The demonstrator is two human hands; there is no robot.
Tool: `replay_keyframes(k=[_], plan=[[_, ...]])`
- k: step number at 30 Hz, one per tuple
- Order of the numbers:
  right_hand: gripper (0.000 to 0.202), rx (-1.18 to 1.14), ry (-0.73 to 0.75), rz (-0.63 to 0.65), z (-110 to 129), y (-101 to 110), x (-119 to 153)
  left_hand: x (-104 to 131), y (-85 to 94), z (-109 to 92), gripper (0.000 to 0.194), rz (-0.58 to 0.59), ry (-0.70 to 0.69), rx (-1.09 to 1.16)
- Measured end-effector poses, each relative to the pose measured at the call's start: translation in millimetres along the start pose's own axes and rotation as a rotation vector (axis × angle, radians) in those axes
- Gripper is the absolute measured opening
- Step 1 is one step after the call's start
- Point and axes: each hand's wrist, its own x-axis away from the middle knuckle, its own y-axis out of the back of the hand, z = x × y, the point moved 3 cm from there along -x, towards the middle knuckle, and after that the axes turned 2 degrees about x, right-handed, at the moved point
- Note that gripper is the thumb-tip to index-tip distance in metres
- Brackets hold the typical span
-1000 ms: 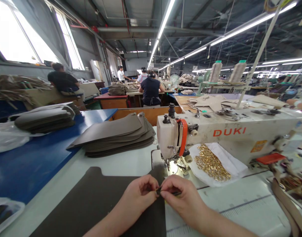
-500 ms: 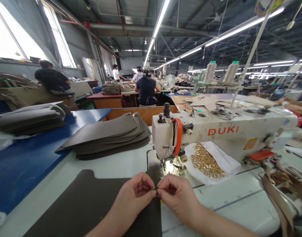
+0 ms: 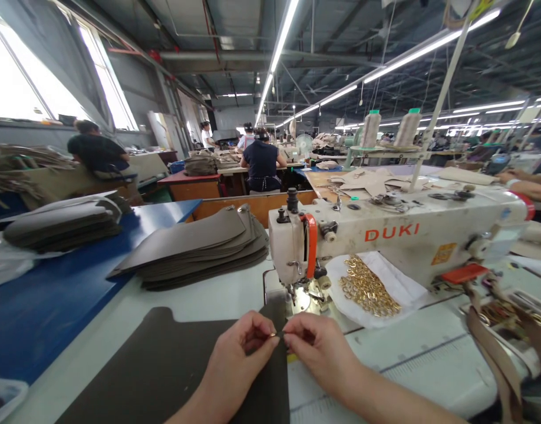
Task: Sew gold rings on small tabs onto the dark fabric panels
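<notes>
Over a dark grey cut panel (image 3: pixel 164 359), my two hands meet with fingertips nearly touching. My left hand (image 3: pixel 241 359) is closed in a pinch on a small gold ring (image 3: pixel 273 334), mostly covered by the fingers. My right hand (image 3: pixel 319 350) also pinches, right beside it; a tiny dark bit shows at its fingertips, too small to name. Just beyond the hands stands a white sewing machine (image 3: pixel 341 229), its needle area lit. Against its arm, a white cloth (image 3: pixel 409 288) carries a heap of gold metal rings (image 3: pixel 370 291).
A stack of dark grey panels (image 3: pixel 200 250) lies left of the machine, another stack (image 3: pixel 62 227) on the blue table (image 3: pixel 89 294). Brown straps (image 3: pixel 491 347) hang at the right. Thread cones (image 3: pixel 407 128) stand behind. Co-workers sit farther off; a person's arm (image 3: pixel 524 185) shows at right.
My fingertips have parted slightly, and the dark bit between them shows less. The gold ring at my left fingertips shows more clearly. The view has shifted a little.
</notes>
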Motion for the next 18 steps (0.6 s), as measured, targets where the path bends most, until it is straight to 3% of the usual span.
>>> replay_keyframes(k=[5,10,14,18], plan=[[0.012,-0.096,-0.165,0.093,-5.7,3.0,0.5,-4.9,12.1,-14.8,0.006,0.141,-0.075,-0.304],[0.012,-0.162,-0.336,0.124,-12.6,13.7,-1.3,-7.3,28.9,-10.3,0.024,0.065,-0.384,-0.773],[0.011,-0.148,-0.429,0.163,-13.5,15.3,-10.5,5.3,16.4,4.2,0.027,-0.001,-0.410,-0.892],[0.014,-0.114,-0.464,0.207,-9.4,8.3,-23.5,20.2,4.1,4.6,0.029,-0.049,-0.413,-0.918]])
